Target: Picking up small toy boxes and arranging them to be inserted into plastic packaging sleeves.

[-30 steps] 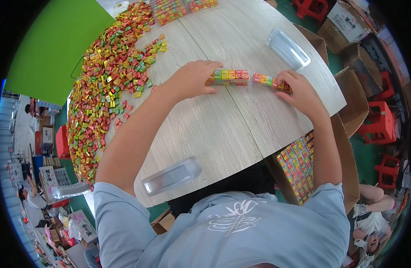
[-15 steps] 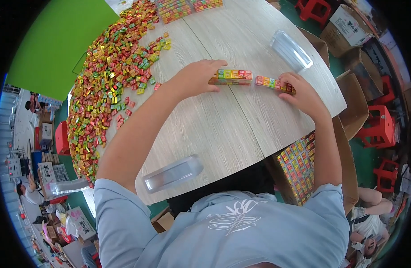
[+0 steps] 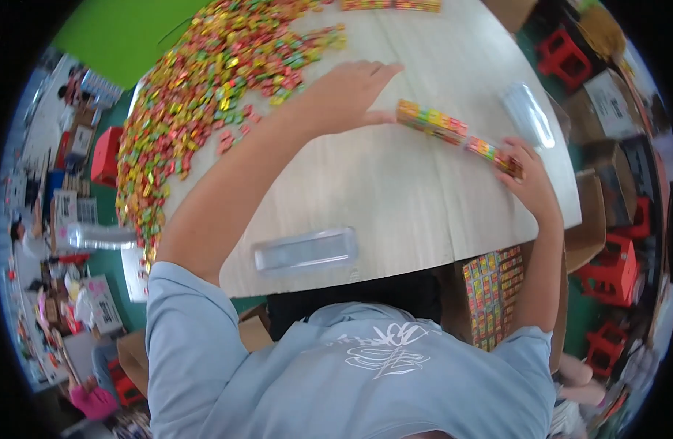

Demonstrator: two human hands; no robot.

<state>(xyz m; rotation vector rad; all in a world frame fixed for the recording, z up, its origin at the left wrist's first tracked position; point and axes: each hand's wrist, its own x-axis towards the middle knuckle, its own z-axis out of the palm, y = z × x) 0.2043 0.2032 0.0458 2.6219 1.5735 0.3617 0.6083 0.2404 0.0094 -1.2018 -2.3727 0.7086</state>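
Heaped across the left of the pale wood-grain table [image 3: 366, 190], a broad pile of foil-wrapped candies [image 3: 205, 95] in red, yellow, green and orange, with loose stragglers toward the left forearm. Beyond the pile, a bright green panel [image 3: 124, 44]. Cut off by the upper edge of the view, candy blocks [image 3: 391, 5] at the far side of the tabletop. Near the front edge, between torso and hands, a clear plastic tray [image 3: 306, 251]; just beyond the right hand [image 3: 530, 175], a second clear tray [image 3: 528, 113], blurred; far left, past the pile, a third clear tray [image 3: 102, 236]. Below the right forearm and partly hidden by it, an open carton [image 3: 453, 293] with packed candy rows [image 3: 490, 300] inside. Farther right, red plastic stools [image 3: 611, 267] and more cardboard boxes [image 3: 607, 106].

On the table, right of centre and well apart from the pile: a longer candy block [image 3: 431, 121], slanting down to the right, yellow-orange at the left end, then green, yellow and pinkish red. In line with its right end, a shorter, slimmer candy row [image 3: 489, 150], pink, yellow and green, darker red by the fingers. Contact between facing ends impossible to tell through the blur.

Left hand [image 3: 347, 96] spread, thumb and fingers wide apart, thumb tip at or just beside the block's left end; touch uncertain. Right hand pinching the shorter row's right end between thumb and fingers.
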